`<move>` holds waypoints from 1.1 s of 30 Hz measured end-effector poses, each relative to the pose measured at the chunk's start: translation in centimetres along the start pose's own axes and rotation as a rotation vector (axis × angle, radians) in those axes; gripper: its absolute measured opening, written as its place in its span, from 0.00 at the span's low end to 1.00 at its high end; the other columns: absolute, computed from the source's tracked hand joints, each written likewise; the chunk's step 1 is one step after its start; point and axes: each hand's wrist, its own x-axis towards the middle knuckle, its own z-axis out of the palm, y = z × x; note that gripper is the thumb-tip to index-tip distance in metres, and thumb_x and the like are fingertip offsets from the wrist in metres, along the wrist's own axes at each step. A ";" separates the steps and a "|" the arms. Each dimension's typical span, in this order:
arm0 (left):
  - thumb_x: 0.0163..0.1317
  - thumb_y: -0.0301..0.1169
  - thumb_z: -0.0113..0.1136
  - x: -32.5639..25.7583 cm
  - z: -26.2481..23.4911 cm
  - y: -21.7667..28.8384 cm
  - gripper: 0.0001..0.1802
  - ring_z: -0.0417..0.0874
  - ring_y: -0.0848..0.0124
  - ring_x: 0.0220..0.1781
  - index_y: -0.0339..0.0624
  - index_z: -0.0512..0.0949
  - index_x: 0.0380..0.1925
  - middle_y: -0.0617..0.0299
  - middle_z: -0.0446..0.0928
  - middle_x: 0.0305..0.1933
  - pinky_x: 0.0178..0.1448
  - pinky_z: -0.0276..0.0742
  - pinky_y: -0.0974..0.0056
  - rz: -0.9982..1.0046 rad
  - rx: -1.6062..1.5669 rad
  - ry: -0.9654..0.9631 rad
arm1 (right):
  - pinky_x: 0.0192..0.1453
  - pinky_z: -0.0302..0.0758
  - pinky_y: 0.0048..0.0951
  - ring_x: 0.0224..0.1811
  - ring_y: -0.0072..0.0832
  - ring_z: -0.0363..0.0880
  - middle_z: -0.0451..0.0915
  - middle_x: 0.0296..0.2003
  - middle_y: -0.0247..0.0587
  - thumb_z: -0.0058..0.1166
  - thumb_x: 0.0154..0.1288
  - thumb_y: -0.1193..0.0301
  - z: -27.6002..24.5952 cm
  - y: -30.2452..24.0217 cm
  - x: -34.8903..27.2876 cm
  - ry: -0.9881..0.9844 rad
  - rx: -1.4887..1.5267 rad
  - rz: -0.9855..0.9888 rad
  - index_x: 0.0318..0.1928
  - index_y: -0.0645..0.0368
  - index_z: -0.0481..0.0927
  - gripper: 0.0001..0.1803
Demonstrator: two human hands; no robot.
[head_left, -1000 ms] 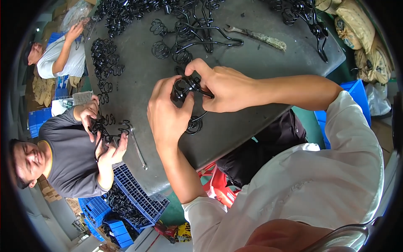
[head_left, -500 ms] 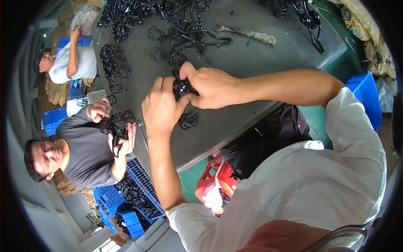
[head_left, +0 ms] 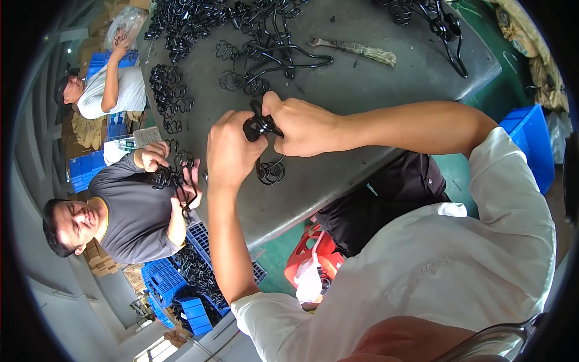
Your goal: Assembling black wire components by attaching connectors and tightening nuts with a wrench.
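Close together over the near part of the table, both my hands have hold of a black metal part (head_left: 260, 127). My left hand (head_left: 231, 148) grips its left side with curled fingers. My right hand (head_left: 306, 128) is closed round its right side, the thumb pointing up. Fingers cover much of the part, so its full shape is hidden. Just below the hands, a black wire coil (head_left: 270, 172) shows; a thin wire runs up from it towards the part. Beyond my hands lie bent black wire pieces with coils (head_left: 280, 51).
A wrench with a wrapped handle (head_left: 356, 49) lies on the grey table (head_left: 338, 81). Black coils (head_left: 181, 30) are heaped at far left, with a wire assembly (head_left: 443, 27) at far right. On the left a co-worker (head_left: 136, 208) handles similar parts near blue crates (head_left: 163, 280).
My left hand's fingers have shifted on the black part, leaving more of it in sight. My right hand keeps its grip. The co-worker's hands and part have moved slightly.
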 end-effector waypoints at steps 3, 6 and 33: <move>0.43 0.24 0.71 0.6 -0.4 -0.2 0.20 0.87 0.48 0.40 0.30 0.86 0.40 0.44 0.84 0.37 0.46 0.82 0.53 -0.044 -0.086 -0.050 | 0.32 0.77 0.47 0.26 0.53 0.83 0.79 0.21 0.57 0.57 0.52 0.81 0.2 0.2 0.1 0.021 0.023 -0.040 0.50 0.78 0.63 0.26; 0.43 0.22 0.70 1.1 -0.5 -0.5 0.19 0.82 0.67 0.26 0.28 0.85 0.39 0.52 0.80 0.28 0.34 0.77 0.63 0.015 -0.083 -0.035 | 0.32 0.77 0.47 0.26 0.53 0.83 0.79 0.21 0.58 0.56 0.52 0.82 0.0 0.1 0.1 0.006 0.051 0.000 0.50 0.78 0.63 0.25; 0.71 0.38 0.67 -10.0 9.8 1.9 0.16 0.75 0.77 0.38 0.33 0.81 0.43 0.66 0.80 0.37 0.45 0.73 0.69 -0.404 -0.913 0.504 | 0.38 0.75 0.44 0.34 0.44 0.84 0.83 0.29 0.46 0.66 0.63 0.62 -1.1 0.5 0.8 -0.229 -0.080 -0.054 0.38 0.65 0.77 0.18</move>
